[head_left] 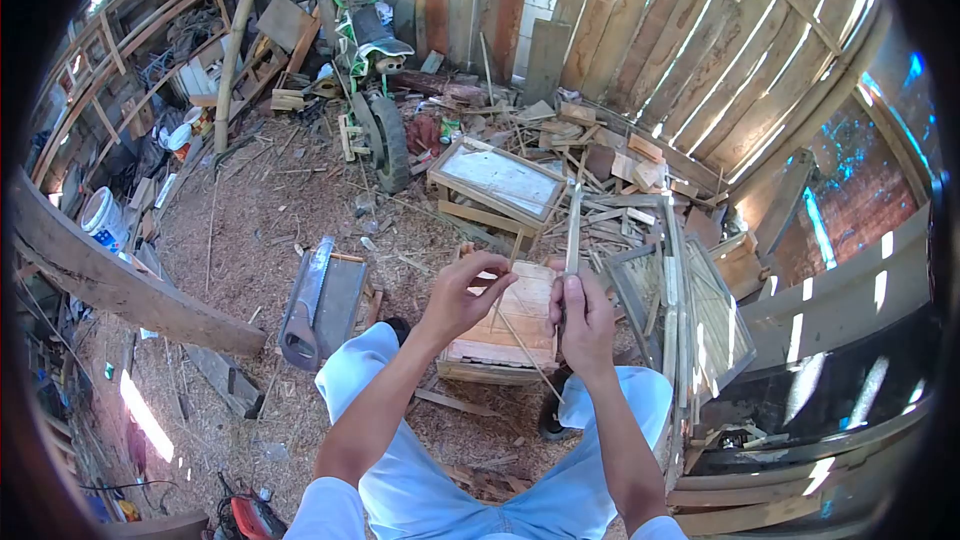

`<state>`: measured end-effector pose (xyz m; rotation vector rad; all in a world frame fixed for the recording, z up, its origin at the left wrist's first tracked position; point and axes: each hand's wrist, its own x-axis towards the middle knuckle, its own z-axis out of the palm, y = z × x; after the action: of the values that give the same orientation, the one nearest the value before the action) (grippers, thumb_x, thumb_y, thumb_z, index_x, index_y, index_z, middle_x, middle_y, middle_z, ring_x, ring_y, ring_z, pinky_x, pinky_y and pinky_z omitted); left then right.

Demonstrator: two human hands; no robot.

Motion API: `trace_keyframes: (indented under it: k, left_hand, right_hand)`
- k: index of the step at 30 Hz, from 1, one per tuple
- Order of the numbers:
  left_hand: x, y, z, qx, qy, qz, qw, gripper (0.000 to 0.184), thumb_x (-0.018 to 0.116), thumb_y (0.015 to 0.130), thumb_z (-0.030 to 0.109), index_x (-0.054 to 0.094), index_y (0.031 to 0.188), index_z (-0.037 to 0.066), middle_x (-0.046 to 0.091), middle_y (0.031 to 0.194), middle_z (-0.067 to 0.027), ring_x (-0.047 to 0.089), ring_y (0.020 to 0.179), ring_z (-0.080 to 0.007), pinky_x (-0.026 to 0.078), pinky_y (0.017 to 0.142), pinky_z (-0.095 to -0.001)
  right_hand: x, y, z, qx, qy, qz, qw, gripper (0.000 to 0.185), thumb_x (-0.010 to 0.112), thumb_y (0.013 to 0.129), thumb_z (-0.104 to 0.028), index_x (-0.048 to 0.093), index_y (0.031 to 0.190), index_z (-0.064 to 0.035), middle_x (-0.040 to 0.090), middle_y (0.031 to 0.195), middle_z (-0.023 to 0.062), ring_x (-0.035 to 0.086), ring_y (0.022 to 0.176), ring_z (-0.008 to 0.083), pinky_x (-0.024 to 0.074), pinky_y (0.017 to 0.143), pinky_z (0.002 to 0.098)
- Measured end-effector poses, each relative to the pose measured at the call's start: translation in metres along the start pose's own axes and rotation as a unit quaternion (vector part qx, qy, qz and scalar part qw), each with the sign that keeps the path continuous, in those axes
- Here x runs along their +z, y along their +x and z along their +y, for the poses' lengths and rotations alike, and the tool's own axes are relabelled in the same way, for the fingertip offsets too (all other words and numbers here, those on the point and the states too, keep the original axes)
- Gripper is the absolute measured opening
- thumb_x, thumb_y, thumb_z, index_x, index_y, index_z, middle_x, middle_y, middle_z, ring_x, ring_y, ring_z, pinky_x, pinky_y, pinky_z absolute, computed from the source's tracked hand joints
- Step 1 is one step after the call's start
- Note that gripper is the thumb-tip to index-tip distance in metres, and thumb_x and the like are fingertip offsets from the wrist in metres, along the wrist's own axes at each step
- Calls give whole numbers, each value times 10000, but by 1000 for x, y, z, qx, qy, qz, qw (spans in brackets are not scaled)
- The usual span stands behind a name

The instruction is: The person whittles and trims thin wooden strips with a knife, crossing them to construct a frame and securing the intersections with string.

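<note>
My left hand (466, 295) pinches a thin wooden stick (517, 246) that points upward over a wooden block (500, 325) between my knees. To its right, my right hand (583, 315) is wrapped round the lower end of a long flat tool or strip (574, 230), which stands nearly upright; whether it is a blade or a slat cannot be made out. Another thin stick (528, 348) lies slanting across the block's top and front edge. The two hands are apart, both just above the block.
A handsaw (309, 310) rests on a dark board at the left. Ahead are a framed panel (500, 180), scrap wood (610, 155) and a small motorbike (378, 90). Window-like frames (715, 310) lean at the right. A curved beam (140, 285) crosses the left; a white bucket (103, 217) lies beyond.
</note>
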<state>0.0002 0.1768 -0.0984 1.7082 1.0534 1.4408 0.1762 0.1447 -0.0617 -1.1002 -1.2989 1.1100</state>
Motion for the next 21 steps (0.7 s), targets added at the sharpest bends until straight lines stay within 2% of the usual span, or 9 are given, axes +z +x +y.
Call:
trace_keyframes:
  k: [3,4,9,11,15,17,18,20,21]
  left_hand:
    - [3,-3,8,24,6,-21,999,152,695,821,16,639,963,16,664,891,-52,644,805,-111,577,702,-274]
    - [4,-5,10,57,21,-22,998,185,702,809,21,632,981,20,659,882,-73,655,786,-158,574,683,-287]
    - [2,-18,29,128,98,-50,986,245,717,780,31,625,1006,36,651,876,-106,660,754,-266,547,638,-334]
    - [3,-22,34,155,102,-55,981,257,720,769,38,625,1007,45,650,881,-111,647,747,-296,524,621,-363]
    - [2,-26,46,154,106,-62,980,308,703,782,27,631,1077,72,649,897,-99,647,755,-289,530,623,-363]
    - [1,-26,54,149,107,-63,981,322,698,784,24,628,1094,77,649,908,-98,647,754,-288,531,623,-362]
    - [1,-25,57,150,108,-64,981,338,693,787,21,625,1111,82,649,920,-97,647,754,-287,533,624,-362]
    - [1,-26,60,130,106,-74,983,345,689,787,15,620,1118,80,648,929,-98,647,754,-285,533,623,-360]
    - [1,-27,60,111,105,-81,985,352,686,787,9,616,1125,78,647,939,-99,648,754,-283,534,623,-358]
  right_hand:
    - [6,-10,-45,-21,-108,0,994,282,429,987,-173,549,1185,-12,446,615,-14,402,508,65,351,492,249]
    - [9,-12,-52,-32,-82,8,996,262,435,973,-143,555,1164,-9,434,593,-11,385,511,68,314,480,251]
    - [17,-24,-71,-81,-206,-9,975,189,504,946,-108,570,1086,0,532,641,70,485,540,108,383,505,278]
    - [17,-26,-65,-150,-216,9,965,169,543,947,-155,588,1040,-21,487,629,-16,378,543,36,290,472,226]
    - [14,-30,-63,-146,-222,-1,964,142,563,935,-132,584,1008,-13,491,634,-18,371,532,33,289,473,220]
    - [12,-32,-65,-138,-203,-34,969,143,559,927,-105,584,988,22,605,770,137,598,621,207,453,559,297]
    - [12,-32,-65,-135,-203,-33,969,143,559,927,-105,584,988,22,605,770,137,598,621,207,453,559,297]
    - [10,-34,-65,-133,-201,-46,969,179,511,959,-136,564,1054,6,495,650,-6,394,533,31,306,472,212]
    - [9,-38,-65,-131,-201,-46,970,179,511,959,-136,564,1054,6,495,650,-6,394,533,31,306,472,212]
